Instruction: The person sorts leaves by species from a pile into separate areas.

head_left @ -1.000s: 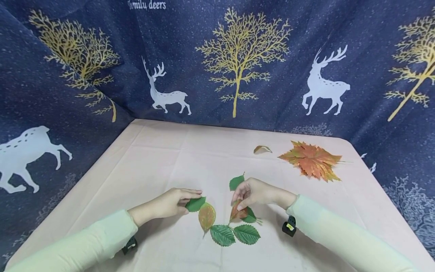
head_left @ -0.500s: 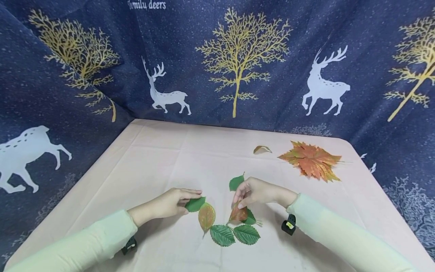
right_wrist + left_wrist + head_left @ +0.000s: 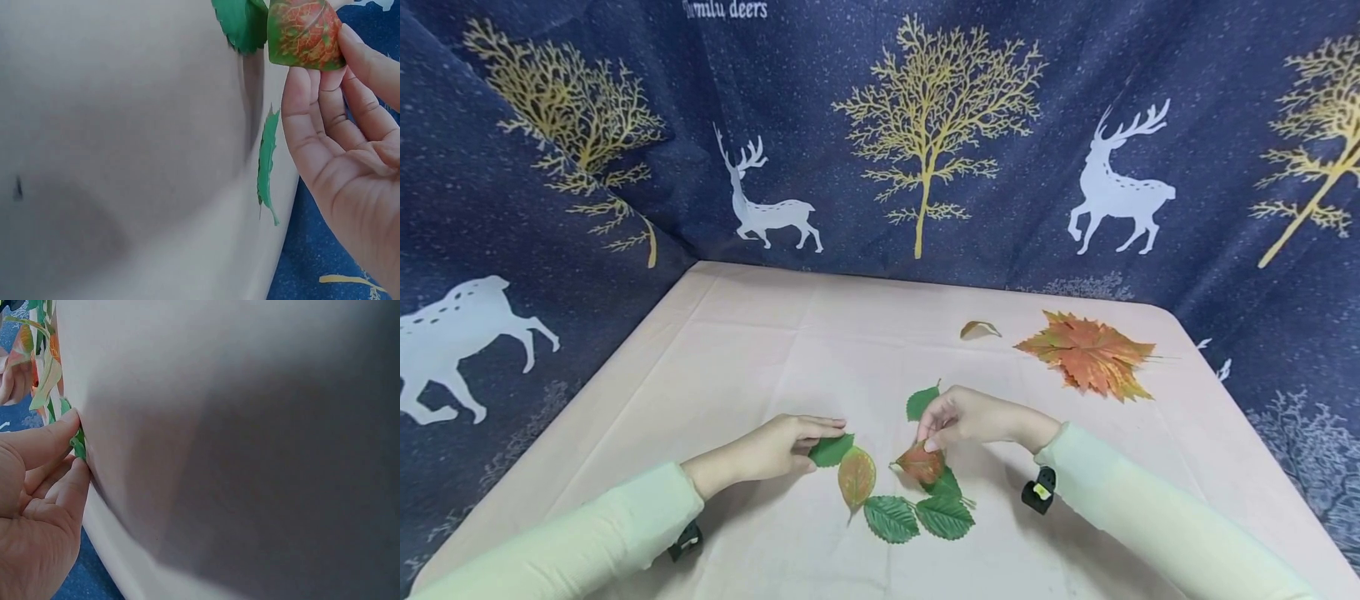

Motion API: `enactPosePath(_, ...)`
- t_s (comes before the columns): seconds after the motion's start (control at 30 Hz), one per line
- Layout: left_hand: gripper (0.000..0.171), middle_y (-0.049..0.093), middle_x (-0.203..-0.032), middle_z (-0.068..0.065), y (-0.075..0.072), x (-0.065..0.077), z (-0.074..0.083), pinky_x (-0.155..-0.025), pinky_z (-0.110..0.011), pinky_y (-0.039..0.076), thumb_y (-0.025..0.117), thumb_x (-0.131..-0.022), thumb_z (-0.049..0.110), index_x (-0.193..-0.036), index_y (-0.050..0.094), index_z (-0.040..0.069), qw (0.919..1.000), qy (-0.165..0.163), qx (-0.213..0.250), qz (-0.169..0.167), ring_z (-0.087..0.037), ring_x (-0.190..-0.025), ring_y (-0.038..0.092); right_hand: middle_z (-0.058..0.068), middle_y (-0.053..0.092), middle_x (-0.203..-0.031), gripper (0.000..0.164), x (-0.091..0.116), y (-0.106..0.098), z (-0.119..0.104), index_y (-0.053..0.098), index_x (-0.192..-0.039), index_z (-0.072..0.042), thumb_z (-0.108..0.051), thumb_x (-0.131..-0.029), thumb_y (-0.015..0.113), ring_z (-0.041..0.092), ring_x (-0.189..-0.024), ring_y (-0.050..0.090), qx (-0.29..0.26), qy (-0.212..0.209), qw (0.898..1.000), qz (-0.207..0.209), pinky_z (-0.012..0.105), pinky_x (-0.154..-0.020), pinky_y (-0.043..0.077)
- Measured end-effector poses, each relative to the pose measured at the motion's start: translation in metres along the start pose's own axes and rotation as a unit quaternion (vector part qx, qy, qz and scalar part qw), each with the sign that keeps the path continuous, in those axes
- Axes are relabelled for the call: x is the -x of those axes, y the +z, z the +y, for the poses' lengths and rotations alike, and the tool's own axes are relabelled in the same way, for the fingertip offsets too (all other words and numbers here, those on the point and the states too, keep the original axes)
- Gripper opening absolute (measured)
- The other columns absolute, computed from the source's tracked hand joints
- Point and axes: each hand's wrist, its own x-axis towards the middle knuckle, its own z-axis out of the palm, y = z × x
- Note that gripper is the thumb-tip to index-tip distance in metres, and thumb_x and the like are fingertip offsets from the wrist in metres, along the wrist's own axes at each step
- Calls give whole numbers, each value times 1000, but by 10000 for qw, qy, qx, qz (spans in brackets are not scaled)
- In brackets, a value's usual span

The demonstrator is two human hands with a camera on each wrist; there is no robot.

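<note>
Soft, even light is brightening the table (image 3: 737, 358) in the head view.
Faint shadows are falling beneath both sleeves (image 3: 1150, 511); wide-angle stretch is slanting the rightmost tree (image 3: 1311, 198). Both wrist views are looking dimmer and softer, a broad, blurry-edged shadow darkening the left one.

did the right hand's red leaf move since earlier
Yes: in the head view, the red leaf has turned, its pointed end swinging up and left from the unmoved lower-left green leaf.
</note>
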Motion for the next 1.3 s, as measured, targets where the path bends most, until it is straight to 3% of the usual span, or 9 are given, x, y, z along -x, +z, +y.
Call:
enactPosePath(0.5, 56, 45, -147, -19, -1, 1, -1, -101, -32, 52, 69, -81, -9, -134, 54, -3, 9999, 37, 126, -32, -39, -128, 50, 2, 70, -85, 15, -3, -13, 3, 70, -96, 0, -11, -87, 70, 10, -77, 61, -299, 216, 9973, 638, 22, -71, 55)
enactPosePath(0.77, 56, 46, -146, -19, 0, 0, -1, -101, -32, 52, 70, -80, -8, -134, 55, -3, 9999, 78, 63, 4, -39, -127, 51, -2, 70, -80, 16, -9, -26, 6, 69, -94, 1, -13, -88, 70, 10, -75, 61, -249, 324, 9936, 1054, 29, -73, 56)
enactPosePath(0.93, 57, 46, -146, -19, -1, 0, -1, -101, -31, 52, 70, -79, -8, -134, 55, -3, 10000, 65, -12, 1, -39, -127, 52, 0, 71, -86, 15, -11, -38, 5, 70, -94, -2, -17, -89, 69, 13, -79, 62, -115, 516, 9893, 1359, 35, -78, 56)
enactPosePath(1.03, 57, 46, -146, -20, -2, 0, 0, -101, -31, 52, 69, -80, -9, -134, 54, -3, 10000, 38, 27, -13, -39, -127, 51, 1, 72, -85, 16, -14, -47, 6, 70, -96, -4, -19, -90, 69, 26, -79, 64, -54, 657, 9863, 1512, 43, -81, 57)
enactPosePath(1.17, 56, 45, -147, -19, -2, 0, 1, -101, -33, 52, 69, -80, -8, -134, 54, -3, 10000, 4, 81, -24, -39, -128, 51, 1, 73, -84, 20, -18, -58, 10, 70, -99, -4, -22, -90, 69, 40, -82, 66, -148, 859, 9815, 1706, 43, -83, 59)
enactPosePath(1.3, 56, 45, -147, -18, -1, 0, 0, -102, -33, 51, 70, -81, -7, -135, 54, -2, 10000, -29, 75, -9, -39, -128, 50, 1, 73, -87, 23, -19, -69, 14, 70, -102, -2, -22, -90, 69, 33, -80, 68, -330, 1085, 9734, 1988, 42, -84, 60)
